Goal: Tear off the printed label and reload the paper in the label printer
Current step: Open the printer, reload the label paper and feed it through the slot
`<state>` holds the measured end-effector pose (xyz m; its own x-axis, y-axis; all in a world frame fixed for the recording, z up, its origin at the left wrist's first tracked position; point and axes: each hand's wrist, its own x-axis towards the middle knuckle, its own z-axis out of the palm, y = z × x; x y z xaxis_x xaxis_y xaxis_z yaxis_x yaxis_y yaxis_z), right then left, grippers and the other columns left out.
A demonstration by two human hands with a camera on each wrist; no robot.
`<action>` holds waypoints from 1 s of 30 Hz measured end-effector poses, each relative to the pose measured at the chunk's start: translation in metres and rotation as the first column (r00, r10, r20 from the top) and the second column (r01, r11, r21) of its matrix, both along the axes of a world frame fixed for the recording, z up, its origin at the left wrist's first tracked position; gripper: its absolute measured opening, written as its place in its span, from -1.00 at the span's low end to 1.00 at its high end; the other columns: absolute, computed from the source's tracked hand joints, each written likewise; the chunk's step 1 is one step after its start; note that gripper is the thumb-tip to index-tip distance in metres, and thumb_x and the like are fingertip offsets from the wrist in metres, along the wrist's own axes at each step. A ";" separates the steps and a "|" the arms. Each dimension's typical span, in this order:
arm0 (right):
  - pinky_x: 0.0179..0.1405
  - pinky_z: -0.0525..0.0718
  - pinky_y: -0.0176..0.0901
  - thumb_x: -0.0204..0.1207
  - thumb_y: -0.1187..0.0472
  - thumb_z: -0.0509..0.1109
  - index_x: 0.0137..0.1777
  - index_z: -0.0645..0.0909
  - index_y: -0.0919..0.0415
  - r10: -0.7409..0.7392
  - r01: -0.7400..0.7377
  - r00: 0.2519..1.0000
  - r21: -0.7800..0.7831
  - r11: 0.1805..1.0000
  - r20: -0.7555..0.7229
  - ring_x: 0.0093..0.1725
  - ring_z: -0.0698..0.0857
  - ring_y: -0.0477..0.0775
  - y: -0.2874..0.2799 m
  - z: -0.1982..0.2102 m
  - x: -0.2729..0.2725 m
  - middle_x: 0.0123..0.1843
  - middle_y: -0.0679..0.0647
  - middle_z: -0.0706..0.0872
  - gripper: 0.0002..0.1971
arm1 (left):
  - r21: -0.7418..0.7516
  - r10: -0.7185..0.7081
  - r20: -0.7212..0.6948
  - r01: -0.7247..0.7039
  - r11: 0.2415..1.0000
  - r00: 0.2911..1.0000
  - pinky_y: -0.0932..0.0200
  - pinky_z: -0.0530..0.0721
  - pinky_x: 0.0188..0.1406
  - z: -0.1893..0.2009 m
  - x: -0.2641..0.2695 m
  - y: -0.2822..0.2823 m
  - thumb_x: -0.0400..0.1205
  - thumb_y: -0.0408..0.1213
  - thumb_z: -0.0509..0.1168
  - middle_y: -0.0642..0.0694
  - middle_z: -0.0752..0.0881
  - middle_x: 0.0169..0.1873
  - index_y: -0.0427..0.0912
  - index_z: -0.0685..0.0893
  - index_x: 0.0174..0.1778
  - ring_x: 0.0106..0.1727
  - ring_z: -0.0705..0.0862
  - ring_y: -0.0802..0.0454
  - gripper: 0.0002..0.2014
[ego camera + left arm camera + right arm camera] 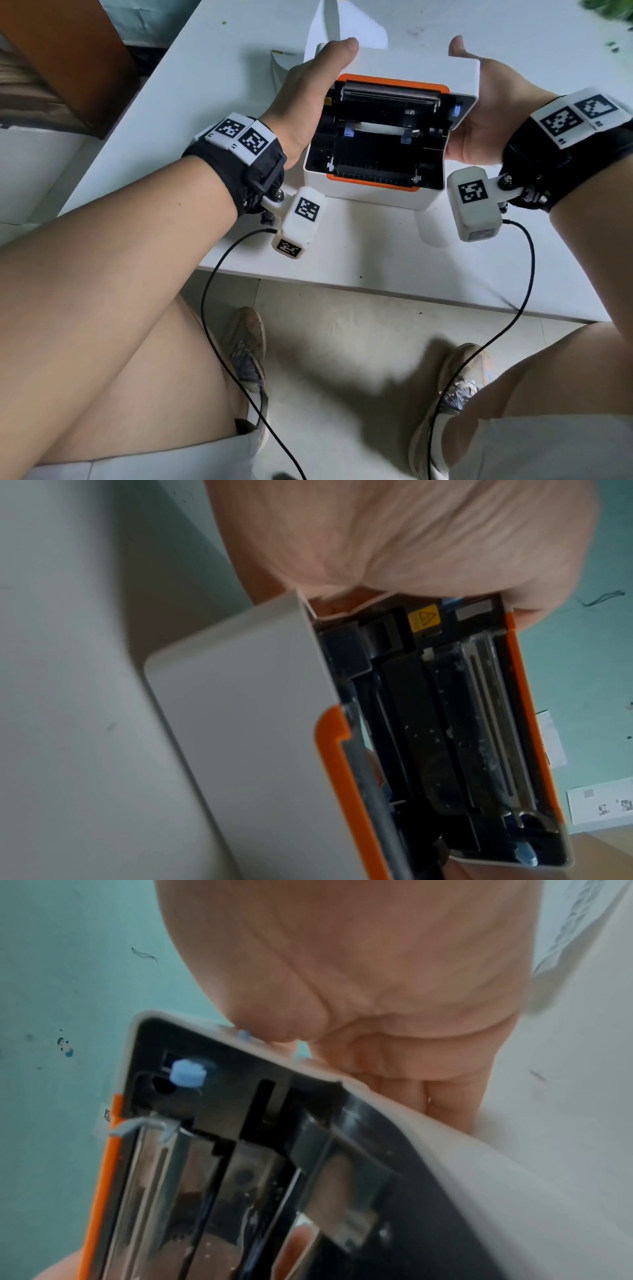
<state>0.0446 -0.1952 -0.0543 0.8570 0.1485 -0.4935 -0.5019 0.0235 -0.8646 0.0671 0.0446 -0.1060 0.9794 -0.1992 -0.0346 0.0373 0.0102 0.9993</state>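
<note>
- Label printer (376, 192) on white desk (212, 85), lid (404, 82) raised, black interior exposed.
- Left hand (308, 96) gripping lid's left side.
- Right hand (486, 113) gripping lid's right side.
- White paper (346, 31) behind printer.

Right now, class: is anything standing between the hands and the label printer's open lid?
Nothing visible. The left hand and right hand already touch the sides of the lid, which is raised over the label printer; the fingers behind it are hidden.

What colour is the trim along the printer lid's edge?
Orange trim on the white printer; clearest in the head view.
</note>
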 end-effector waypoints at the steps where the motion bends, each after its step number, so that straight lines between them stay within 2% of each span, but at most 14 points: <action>1: 0.49 0.72 0.29 0.77 -0.43 -0.06 0.58 0.63 0.09 0.004 -0.004 1.000 0.001 1.000 0.001 0.37 0.86 0.29 0.000 0.000 0.000 0.42 0.15 0.86 -0.24 | -0.007 -0.004 0.005 0.004 1.000 1.000 -0.51 0.35 0.81 0.000 0.000 0.000 0.31 0.56 0.53 -0.14 0.70 0.67 0.00 0.76 0.58 0.76 0.57 -0.23 -0.01; 5: 0.50 0.71 0.29 0.79 -0.42 -0.07 0.57 0.62 0.09 0.011 -0.011 1.000 0.012 1.000 0.009 0.36 0.86 0.29 0.001 0.001 -0.003 0.40 0.14 0.87 -0.26 | 0.004 -0.015 0.003 0.015 1.000 1.000 -0.53 0.36 0.80 0.001 -0.001 0.001 0.46 0.44 0.43 -0.14 0.74 0.61 0.03 0.84 0.44 0.74 0.59 -0.26 -0.26; 11: 0.50 0.71 0.31 0.79 -0.41 -0.10 0.56 0.62 0.10 0.015 -0.016 1.000 0.013 1.000 0.026 0.36 0.86 0.30 0.003 0.003 -0.007 0.40 0.15 0.87 -0.25 | 0.016 0.000 -0.018 0.000 1.000 1.000 -0.50 0.38 0.80 0.002 -0.003 0.001 0.44 0.45 0.43 -0.16 0.70 0.65 0.01 0.76 0.57 0.75 0.58 -0.26 -0.15; 13: 0.49 0.71 0.30 0.79 -0.41 -0.11 0.56 0.61 0.10 0.016 -0.016 1.000 0.021 1.000 0.024 0.36 0.86 0.30 0.004 0.003 -0.009 0.40 0.16 0.87 -0.25 | 0.015 0.000 -0.011 0.000 1.000 1.000 -0.50 0.39 0.80 0.003 -0.004 0.001 0.44 0.45 0.42 -0.16 0.73 0.62 0.01 0.79 0.54 0.73 0.60 -0.26 -0.18; 16: 0.53 0.69 0.31 0.78 -0.42 -0.09 0.58 0.59 0.14 0.003 -0.004 1.000 0.053 0.999 0.017 0.39 0.85 0.33 0.005 0.003 -0.008 0.43 0.18 0.85 -0.23 | 0.006 0.010 0.008 -0.010 1.000 1.000 -0.51 0.39 0.80 0.003 -0.005 0.000 0.45 0.41 0.40 -0.16 0.79 0.54 0.05 0.86 0.38 0.69 0.64 -0.27 -0.30; 25: 0.51 0.70 0.27 0.78 -0.42 -0.13 0.58 0.59 0.17 0.018 -0.017 1.000 0.132 0.991 -0.002 0.40 0.84 0.34 0.009 0.003 -0.014 0.44 0.20 0.84 -0.20 | 0.015 0.024 -0.019 -0.024 1.000 1.000 -0.47 0.41 0.81 0.004 -0.005 -0.001 0.41 0.44 0.43 -0.18 0.73 0.62 -0.03 0.78 0.55 0.71 0.64 -0.25 -0.14; 27: 0.44 0.77 0.27 0.79 -0.41 -0.14 0.54 0.61 0.19 0.012 -0.012 1.000 0.135 0.991 0.002 0.37 0.86 0.33 0.010 0.005 -0.017 0.40 0.20 0.86 -0.20 | 0.016 0.033 -0.021 -0.033 0.999 0.999 -0.44 0.42 0.80 0.004 -0.005 -0.001 0.39 0.45 0.43 -0.14 0.74 0.60 0.01 0.78 0.52 0.70 0.64 -0.22 -0.16; 30: 0.13 0.91 0.23 0.82 -0.38 -0.12 0.36 0.69 0.19 -0.032 0.033 0.999 0.144 0.989 -0.007 0.22 0.93 0.27 0.013 0.007 -0.021 0.23 0.17 0.94 -0.25 | 0.034 0.023 -0.025 -0.022 0.999 0.999 -0.42 0.42 0.81 0.004 -0.004 -0.001 0.41 0.46 0.42 -0.17 0.74 0.61 -0.04 0.75 0.56 0.70 0.64 -0.25 -0.12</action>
